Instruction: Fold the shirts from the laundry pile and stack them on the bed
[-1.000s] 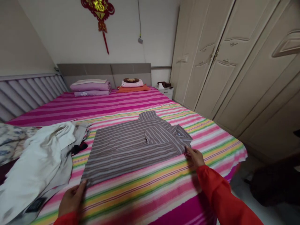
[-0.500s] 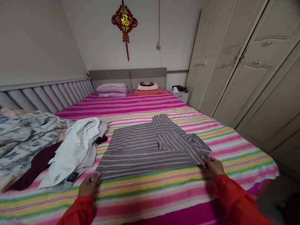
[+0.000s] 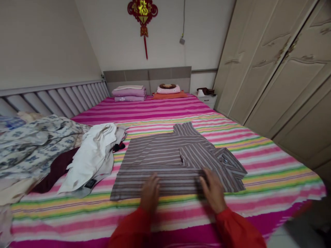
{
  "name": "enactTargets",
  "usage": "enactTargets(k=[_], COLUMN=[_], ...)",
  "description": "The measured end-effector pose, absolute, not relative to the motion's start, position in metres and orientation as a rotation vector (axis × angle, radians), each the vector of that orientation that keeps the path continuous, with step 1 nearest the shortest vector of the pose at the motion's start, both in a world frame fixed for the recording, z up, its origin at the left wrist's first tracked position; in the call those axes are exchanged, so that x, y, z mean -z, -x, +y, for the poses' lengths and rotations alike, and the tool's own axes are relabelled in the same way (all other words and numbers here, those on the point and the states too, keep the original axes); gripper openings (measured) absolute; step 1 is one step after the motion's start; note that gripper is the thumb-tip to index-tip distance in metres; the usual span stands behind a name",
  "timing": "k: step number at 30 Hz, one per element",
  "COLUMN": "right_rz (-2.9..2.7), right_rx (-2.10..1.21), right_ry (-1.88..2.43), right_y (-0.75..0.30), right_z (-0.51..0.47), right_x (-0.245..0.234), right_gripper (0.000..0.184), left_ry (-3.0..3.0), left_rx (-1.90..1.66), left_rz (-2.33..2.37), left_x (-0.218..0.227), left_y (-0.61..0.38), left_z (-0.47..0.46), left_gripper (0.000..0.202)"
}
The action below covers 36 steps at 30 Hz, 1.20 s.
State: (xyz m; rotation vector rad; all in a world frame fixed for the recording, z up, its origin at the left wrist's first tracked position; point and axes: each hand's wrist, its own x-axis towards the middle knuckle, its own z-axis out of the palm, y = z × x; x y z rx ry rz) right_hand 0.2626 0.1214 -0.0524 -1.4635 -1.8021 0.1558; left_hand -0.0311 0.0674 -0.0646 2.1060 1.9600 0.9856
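A bedroom fills the frame: a pale wall with a red knot ornament (image 3: 143,10) hangs at the top centre, a cream wardrobe (image 3: 258,69) leans in along the right, and a grey headboard (image 3: 170,73) stands across the middle distance. In front of it, on magenta striped bedding (image 3: 155,112), sit a folded lilac quilt (image 3: 129,93) and, to its right, a pink cushion (image 3: 168,90) on an orange cloth (image 3: 181,95).

A multicoloured striped sheet (image 3: 181,220) covers the nearer part of the bed. On it, in the centre of the frame, lies a grey-brown striped shirt (image 3: 155,148), spread flat with its collar towards the right; one sleeve juts upward and the other is folded across the body.

The left hand (image 3: 150,193) and right hand (image 3: 213,189) are over the shirt's near side, gripping nothing. The left has its fingers extended close together; the right has its thumb spread from the fingers (how firmly either presses, I cannot tell).

At left, a white garment (image 3: 90,158) lies beside a maroon one (image 3: 58,170) and floral fabric (image 3: 33,148).
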Motion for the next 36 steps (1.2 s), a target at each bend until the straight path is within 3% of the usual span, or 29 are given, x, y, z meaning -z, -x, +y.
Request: enactTargets(k=[5, 14, 18, 24, 33, 36], right_rz=[-2.314, -2.218, -2.175, -2.186, -2.149, -2.160], right_rx=[-0.057, 0.079, 0.071, 0.062, -0.175, -0.126], right_ry=[1.344, 1.739, 1.813, 1.803, 2.065, 1.935], right_y=[-0.200, -0.297, -0.302, -0.299, -0.280, -0.251], right_z=[0.131, 0.198, 0.202, 0.201, 0.203, 0.205], right_x=[0.068, 0.080, 0.082, 0.083, 0.058, 0.050], right_gripper=[0.048, 0.050, 0.051, 0.051, 0.053, 0.055], left_ry=[-2.249, -1.862, -1.664, -1.882, -1.907, -1.922], left_rx=[-0.581, -0.417, -0.324, -0.367, -0.489, -0.552], left_rz=[1.840, 2.631, 2.743, 2.624, 2.640, 2.664], left_x=[0.077, 0.079, 0.073, 0.065, 0.105, 0.113], left_y=[-0.039, 0.130, 0.150, 0.120, 0.135, 0.138], left_z=[0.099, 0.094, 0.095, 0.134, 0.154, 0.154], left_gripper=[0.051, 0.052, 0.050, 0.051, 0.049, 0.047])
